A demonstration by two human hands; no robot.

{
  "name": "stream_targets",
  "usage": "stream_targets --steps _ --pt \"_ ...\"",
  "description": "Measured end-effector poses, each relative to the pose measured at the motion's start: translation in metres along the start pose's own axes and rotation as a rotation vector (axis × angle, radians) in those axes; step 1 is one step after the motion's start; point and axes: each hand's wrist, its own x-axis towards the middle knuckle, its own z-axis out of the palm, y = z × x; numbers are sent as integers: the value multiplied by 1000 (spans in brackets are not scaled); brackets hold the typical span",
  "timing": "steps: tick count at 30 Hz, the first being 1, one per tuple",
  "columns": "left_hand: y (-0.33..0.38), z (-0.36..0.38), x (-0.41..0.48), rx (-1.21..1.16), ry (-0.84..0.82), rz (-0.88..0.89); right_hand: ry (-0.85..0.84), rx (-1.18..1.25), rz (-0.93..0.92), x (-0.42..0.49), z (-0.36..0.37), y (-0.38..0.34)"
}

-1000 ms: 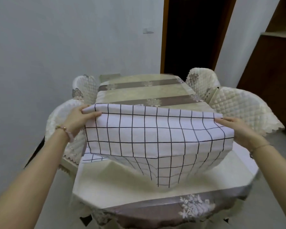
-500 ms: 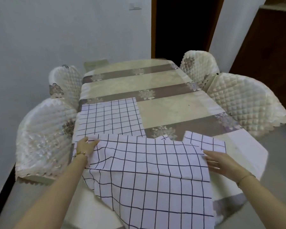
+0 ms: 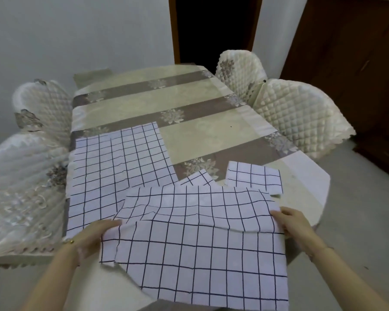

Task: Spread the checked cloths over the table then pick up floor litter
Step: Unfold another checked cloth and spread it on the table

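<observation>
The large white cloth with a black grid (image 3: 195, 239), held up in the air a second ago, now lies on the near end of the beige-and-taupe striped table (image 3: 189, 140), overlapping a flat checked cloth (image 3: 112, 171) at ten o'clock. The left hand (image 3: 92, 237) and right hand (image 3: 295, 225) each pinch a side edge, seemingly tugging wrinkles flat. Litter pickup likely remains.
</observation>
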Motion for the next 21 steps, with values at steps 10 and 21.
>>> stream_targets --steps 10,21 --pt "23 141 -41 116 245 543 448 127 -121 -61 -104 44" --pt "26 390 -58 227 -33 626 681 258 28 -71 -306 159"
